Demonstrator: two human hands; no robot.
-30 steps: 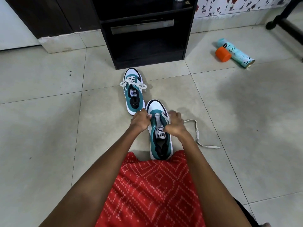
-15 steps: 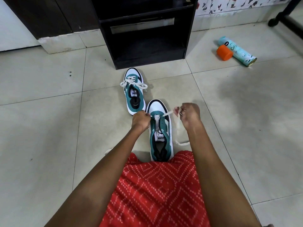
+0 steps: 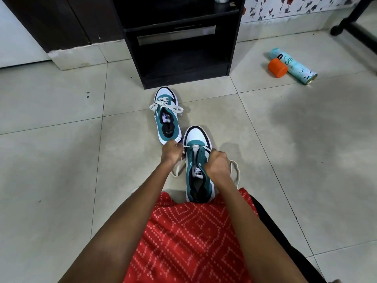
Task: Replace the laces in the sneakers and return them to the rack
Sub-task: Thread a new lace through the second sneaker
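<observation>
Two white and teal sneakers stand on the tiled floor. The near sneaker (image 3: 196, 139) sits in front of my lap, toe pointing away, with a cream lace (image 3: 235, 172) threaded through its lowest eyelets. My left hand (image 3: 171, 153) pinches the lace's left end beside the shoe. My right hand (image 3: 217, 165) grips the lace's right part over the eyelets, and a loop of it trails to the right. The far sneaker (image 3: 166, 117) stands just beyond, with a loose lace across its top. The black shoe rack (image 3: 183, 64) stands behind both.
A teal spray can (image 3: 293, 67) and an orange cap (image 3: 277, 68) lie on the floor at the right. A black furniture leg (image 3: 355, 27) crosses the top right corner. My red patterned garment (image 3: 191, 237) covers my lap at the bottom.
My right hand, which had pulled the lace out to the right, has come back onto the near sneaker's eyelets. The trailing lace now loops closer to the shoe. My left hand stays put.
</observation>
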